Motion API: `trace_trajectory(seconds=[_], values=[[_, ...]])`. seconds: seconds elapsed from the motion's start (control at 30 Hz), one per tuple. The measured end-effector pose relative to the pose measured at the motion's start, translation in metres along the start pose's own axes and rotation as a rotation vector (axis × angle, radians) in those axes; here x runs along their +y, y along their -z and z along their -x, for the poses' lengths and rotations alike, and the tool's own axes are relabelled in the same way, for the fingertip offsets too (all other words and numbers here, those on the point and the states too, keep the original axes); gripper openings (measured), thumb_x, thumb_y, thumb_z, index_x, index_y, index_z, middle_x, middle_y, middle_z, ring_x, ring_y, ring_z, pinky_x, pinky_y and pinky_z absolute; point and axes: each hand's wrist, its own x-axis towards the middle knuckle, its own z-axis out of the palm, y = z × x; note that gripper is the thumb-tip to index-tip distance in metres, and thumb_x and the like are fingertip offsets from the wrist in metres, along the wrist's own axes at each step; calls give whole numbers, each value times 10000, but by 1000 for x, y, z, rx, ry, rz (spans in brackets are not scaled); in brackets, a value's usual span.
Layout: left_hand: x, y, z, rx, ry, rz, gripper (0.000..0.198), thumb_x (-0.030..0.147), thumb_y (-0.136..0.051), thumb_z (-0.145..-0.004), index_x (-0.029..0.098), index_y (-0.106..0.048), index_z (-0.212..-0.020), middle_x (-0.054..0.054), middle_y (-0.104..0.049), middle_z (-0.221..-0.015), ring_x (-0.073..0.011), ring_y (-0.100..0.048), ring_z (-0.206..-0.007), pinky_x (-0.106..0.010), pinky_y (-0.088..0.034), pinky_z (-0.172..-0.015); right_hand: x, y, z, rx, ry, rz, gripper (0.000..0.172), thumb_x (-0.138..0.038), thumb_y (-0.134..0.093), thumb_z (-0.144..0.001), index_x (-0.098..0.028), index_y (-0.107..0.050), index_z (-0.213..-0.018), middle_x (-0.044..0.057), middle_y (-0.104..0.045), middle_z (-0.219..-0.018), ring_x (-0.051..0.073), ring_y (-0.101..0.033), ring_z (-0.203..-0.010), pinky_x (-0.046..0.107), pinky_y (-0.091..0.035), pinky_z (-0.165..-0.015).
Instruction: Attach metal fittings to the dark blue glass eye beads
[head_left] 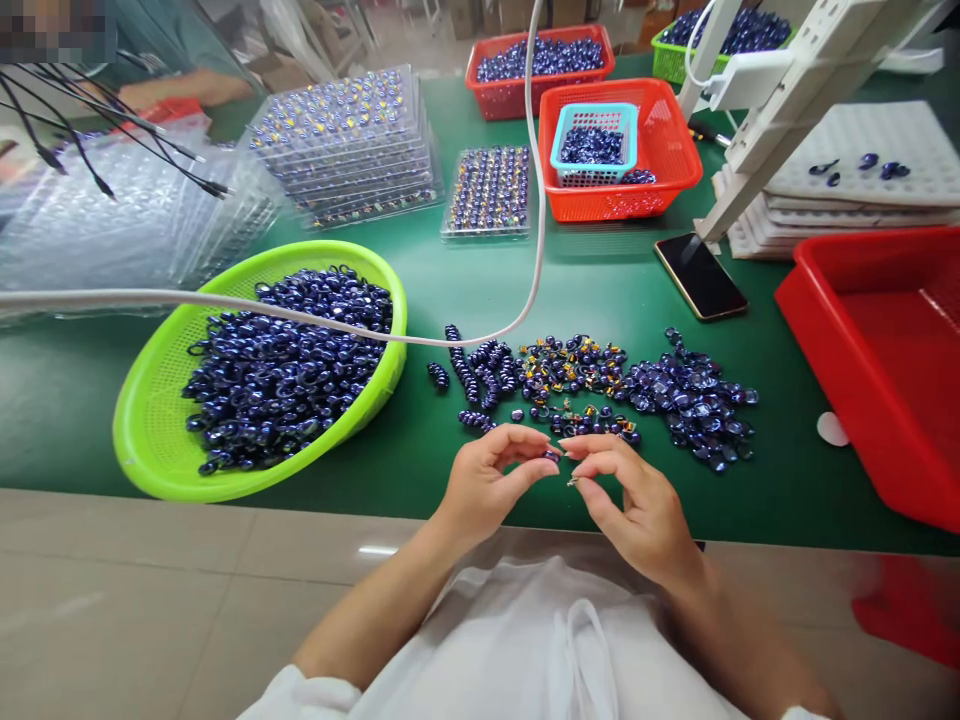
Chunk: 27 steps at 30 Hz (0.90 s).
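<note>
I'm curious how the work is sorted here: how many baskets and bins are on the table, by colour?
Green baskets: 2, the big round one and one at the far edge
Red baskets: 2, the far one and the nearer one
Blue basket: 1, sitting inside the nearer red one
Red bin: 1, at the right
Total: 6

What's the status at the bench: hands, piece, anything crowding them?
Left hand pinching small dark bead. Right hand fingertips meeting it, tiny part between. Loose bead pile just beyond; white cable crosses above.
</note>
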Motion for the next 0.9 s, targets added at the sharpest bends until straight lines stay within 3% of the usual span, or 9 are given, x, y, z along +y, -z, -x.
trace_trajectory(seconds=[0.17,0.37,0.5,0.63,0.9], values=[[1,-19,-3,97,107,161,181,225,-835,-709,169,-705,-822,-24,-775,-802,-151,-726,-732,-226,-588,-701,-2,-7,2,83,207,146,282,-19,-593,-847,-230,-588,-1035,87,-666,-1217,235,-618,-1132,442,-500,-996],[1,-20,-6,18,128,220,168,220,-809,-741,166,-771,-896,-35,-773,-808,-146,-714,-724,-231,-587,-697,-1,-3,7,91,220,134,317,-4,-603,-834,-233,-583,-1052,90,-668,-1211,234,-615,-1129,436,-512,-974],[-1,-19,-5,-61,85,279,162,216,-808,-755,173,-769,-907,-32,-761,-823,-143,-710,-757,-228,-589,-725,-4,3,7,54,43,0,211,-62,-589,-877,-249,-591,-974,46,-694,-1136,202,-644,-1069,378,-513,-947],[-5,-20,-2,-90,50,299,164,210,-809,-765,174,-761,-917,-35,-755,-840,-137,-701,-766,-236,-587,-756,-8,8,1,120,-171,-92,113,-147,-572,-921,-256,-600,-909,4,-673,-952,166,-644,-941,298,-515,-849],[-9,-18,-1,-165,-200,62,141,196,-742,-838,190,-764,-977,-60,-753,-874,-162,-694,-793,-251,-560,-722,-10,8,-4,66,-331,-129,59,-222,-616,-901,-237,-622,-843,-14,-639,-821,137,-611,-774,248,-499,-732]])
